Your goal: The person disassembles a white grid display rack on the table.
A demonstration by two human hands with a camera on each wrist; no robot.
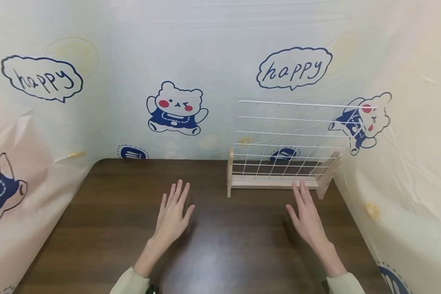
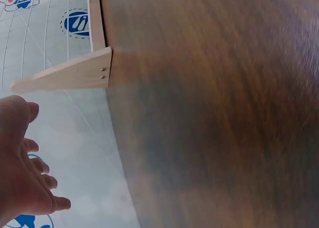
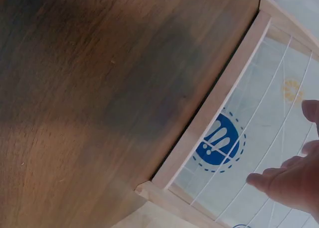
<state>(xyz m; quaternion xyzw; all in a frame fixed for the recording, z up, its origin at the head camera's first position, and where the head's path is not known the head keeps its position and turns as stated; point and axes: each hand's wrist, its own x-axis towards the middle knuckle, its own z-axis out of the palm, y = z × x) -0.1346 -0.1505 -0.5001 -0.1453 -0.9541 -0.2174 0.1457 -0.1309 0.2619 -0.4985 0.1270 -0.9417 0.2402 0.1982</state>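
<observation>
A white wire grid rack [image 1: 286,134] stands upright in a pale wooden base [image 1: 272,183] at the back right of the table. My left hand [image 1: 172,216] hovers over the dark wooden table [image 1: 220,245], left of the rack, its fingers extended and thumb apart. In front of the rack's right half is my right hand [image 1: 308,218], fingers straight, fingertips overlapping the base bar in the head view. Neither hand holds anything. From the left wrist, the rack's wooden side foot [image 2: 75,73] shows beyond my hand; the right wrist view shows the base bar [image 3: 214,103] and wires.
A pale cloth curtain [image 1: 220,49] printed with bears and "happy" bubbles hangs behind the table and down both sides. The table's back edge lies close against it. Wooden end feet [image 1: 328,175] of the rack stick out toward the front.
</observation>
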